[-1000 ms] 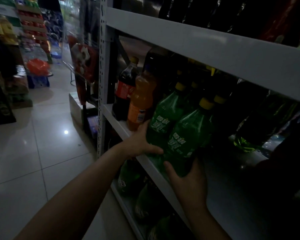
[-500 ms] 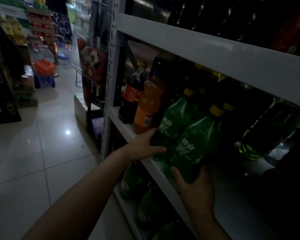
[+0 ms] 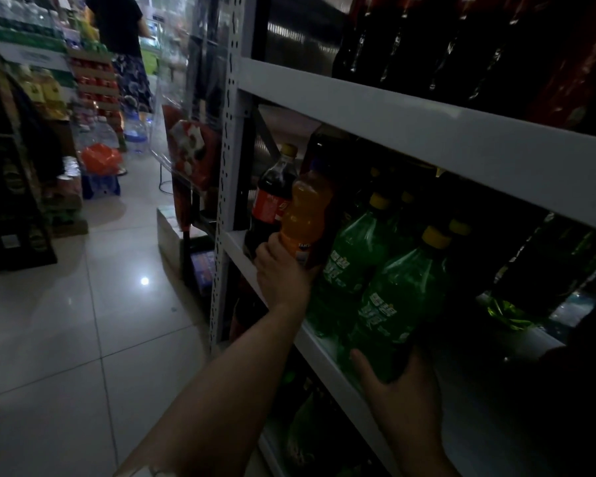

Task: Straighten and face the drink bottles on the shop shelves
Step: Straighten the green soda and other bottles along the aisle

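The left hand (image 3: 283, 275) reaches in from the aisle and grips the lower part of a tall orange plastic soda bottle (image 3: 305, 215), the fingers curled round it and the back of the hand facing the camera. The right hand (image 3: 405, 394) is well apart from it, lower and nearer the camera. It cups the base of a green plastic bottle with a yellow cap (image 3: 399, 297), the thumb lying up its front and the fingers hidden behind. That bottle stands at the front edge of the white metal shelf board (image 3: 319, 346), leaning a little.

Between the two hands stands a second green yellow-capped bottle (image 3: 351, 249), just beside the orange one, with more yellow caps in the dark behind it. Beyond the left hand, touching the far side of the orange bottle, is a dark cola bottle with a red label and yellow cap (image 3: 272, 197), next to the perforated white upright post (image 3: 226, 166).

Past the right hand, deeper along the shelf, stand dark bottles (image 3: 537, 270) too dim to make out. Above both hands runs the upper white shelf board (image 3: 427, 132), carrying a row of dark glossy bottles (image 3: 410, 39). Below the hands, more green bottles (image 3: 303, 435) sit on a lower shelf.

To the left of the left arm lies a pale, glossy tiled floor (image 3: 83, 339), and far down the aisle stands a person in a dark top and patterned skirt (image 3: 124, 46).
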The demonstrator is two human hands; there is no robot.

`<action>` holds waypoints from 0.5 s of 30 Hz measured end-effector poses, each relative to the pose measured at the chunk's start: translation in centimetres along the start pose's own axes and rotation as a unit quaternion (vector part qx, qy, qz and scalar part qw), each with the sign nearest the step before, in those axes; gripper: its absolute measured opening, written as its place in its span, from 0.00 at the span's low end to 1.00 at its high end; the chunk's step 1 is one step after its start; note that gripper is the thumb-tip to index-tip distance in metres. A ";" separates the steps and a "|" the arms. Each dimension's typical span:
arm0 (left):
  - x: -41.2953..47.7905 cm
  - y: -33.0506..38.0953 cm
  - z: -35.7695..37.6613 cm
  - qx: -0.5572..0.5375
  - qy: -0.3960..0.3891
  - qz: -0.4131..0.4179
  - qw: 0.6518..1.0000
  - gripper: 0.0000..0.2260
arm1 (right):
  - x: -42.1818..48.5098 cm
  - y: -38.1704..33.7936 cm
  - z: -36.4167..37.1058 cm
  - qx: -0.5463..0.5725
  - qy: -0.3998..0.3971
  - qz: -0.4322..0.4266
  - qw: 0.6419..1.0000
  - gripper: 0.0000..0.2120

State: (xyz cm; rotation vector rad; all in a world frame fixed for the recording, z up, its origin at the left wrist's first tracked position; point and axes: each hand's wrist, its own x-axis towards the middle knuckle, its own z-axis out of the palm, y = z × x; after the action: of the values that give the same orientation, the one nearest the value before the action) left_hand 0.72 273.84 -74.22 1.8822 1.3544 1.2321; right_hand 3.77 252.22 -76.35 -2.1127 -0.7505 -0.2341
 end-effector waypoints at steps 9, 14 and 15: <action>2.4 -3.2 -1.9 -0.213 -0.183 0.022 0.959 0.36 | 0.0 0.0 -0.1 0.021 0.002 0.002 1.000 0.44; 4.4 -4.4 -3.3 -0.268 -0.352 0.012 0.897 0.35 | 0.0 0.0 -0.2 0.018 -0.001 0.006 1.000 0.44; 4.3 -4.3 -3.3 -0.266 -0.363 0.016 0.893 0.36 | 0.0 0.0 -0.1 0.017 -0.001 0.006 1.000 0.44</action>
State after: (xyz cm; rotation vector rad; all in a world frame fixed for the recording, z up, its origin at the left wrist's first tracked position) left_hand -3.79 279.11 -74.55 1.6878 0.5164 0.6764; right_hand 3.79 252.13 -76.25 -2.0840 -0.7378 -0.2116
